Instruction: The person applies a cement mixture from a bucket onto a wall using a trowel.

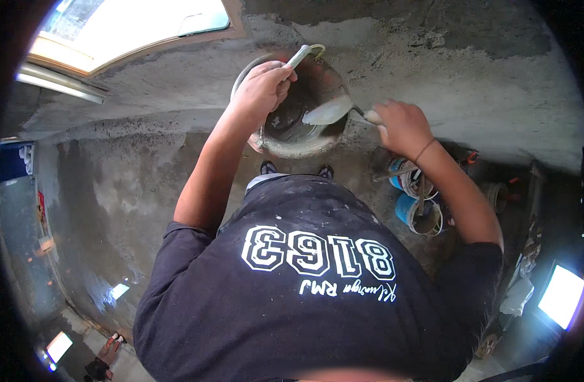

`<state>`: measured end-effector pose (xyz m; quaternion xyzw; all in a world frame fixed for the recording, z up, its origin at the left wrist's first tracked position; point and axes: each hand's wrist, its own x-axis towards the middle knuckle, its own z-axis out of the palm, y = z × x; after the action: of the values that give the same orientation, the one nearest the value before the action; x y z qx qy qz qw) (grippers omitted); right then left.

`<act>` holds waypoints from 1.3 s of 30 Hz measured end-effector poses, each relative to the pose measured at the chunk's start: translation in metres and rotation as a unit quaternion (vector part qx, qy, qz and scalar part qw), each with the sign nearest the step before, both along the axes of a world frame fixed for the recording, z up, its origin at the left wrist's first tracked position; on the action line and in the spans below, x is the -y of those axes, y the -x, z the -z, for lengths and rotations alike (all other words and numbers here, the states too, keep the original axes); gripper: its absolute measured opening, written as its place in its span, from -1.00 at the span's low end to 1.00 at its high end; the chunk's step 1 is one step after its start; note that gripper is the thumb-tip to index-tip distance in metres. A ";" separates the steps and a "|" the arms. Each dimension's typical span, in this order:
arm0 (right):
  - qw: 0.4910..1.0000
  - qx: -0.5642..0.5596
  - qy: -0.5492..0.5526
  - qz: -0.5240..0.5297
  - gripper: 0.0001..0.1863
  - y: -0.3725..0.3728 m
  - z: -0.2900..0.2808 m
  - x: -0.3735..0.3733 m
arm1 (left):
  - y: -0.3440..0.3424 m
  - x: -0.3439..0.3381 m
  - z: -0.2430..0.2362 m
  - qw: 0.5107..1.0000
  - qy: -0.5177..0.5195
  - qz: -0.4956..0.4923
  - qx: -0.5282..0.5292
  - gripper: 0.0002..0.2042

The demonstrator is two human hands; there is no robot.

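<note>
My right hand (403, 127) is wrapped round the grip of a pointed trowel (329, 112). The trowel's pale, smeared blade reaches over the mouth of a round mortar bucket (298, 150), with wet grey mortar (285, 122) inside. My left hand (261, 89) is closed over the bucket's far left side, round a pale green, tube-like handle (297, 57). A thin yellow-green loop curves away at the handle's far end; whether it joins the bucket cannot be made out. Grey mortar coats the bucket's rim.
Behind the bucket rises a rough grey plastered wall (394, 83), with a bright window (139, 28) at upper left. Two blue-and-white pails (406, 207) stand to the right under my forearm, with sticks across them. At lower left another person (104, 360) is partly visible.
</note>
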<state>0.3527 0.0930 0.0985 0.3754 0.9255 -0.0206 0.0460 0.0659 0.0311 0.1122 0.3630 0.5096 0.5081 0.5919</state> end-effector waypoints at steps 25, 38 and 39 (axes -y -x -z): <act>0.970 -0.037 -0.121 -0.208 -0.92 0.105 0.072 0.014 | -0.031 0.008 -0.006 0.996 -0.060 0.022 -0.056 -0.79; 0.955 -0.021 -0.127 -0.269 -0.90 0.120 0.070 0.031 | -0.004 0.022 0.000 0.997 -0.057 -0.036 0.037 -0.81; 0.955 -0.015 -0.127 -0.268 -0.90 0.121 0.070 0.031 | -0.004 0.021 -0.001 0.997 -0.058 -0.035 0.037 -0.81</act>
<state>0.2317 0.0615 0.0288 0.1164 0.9876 0.1045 -0.0123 0.0701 0.0100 0.1129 0.3597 0.4694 0.5701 0.5703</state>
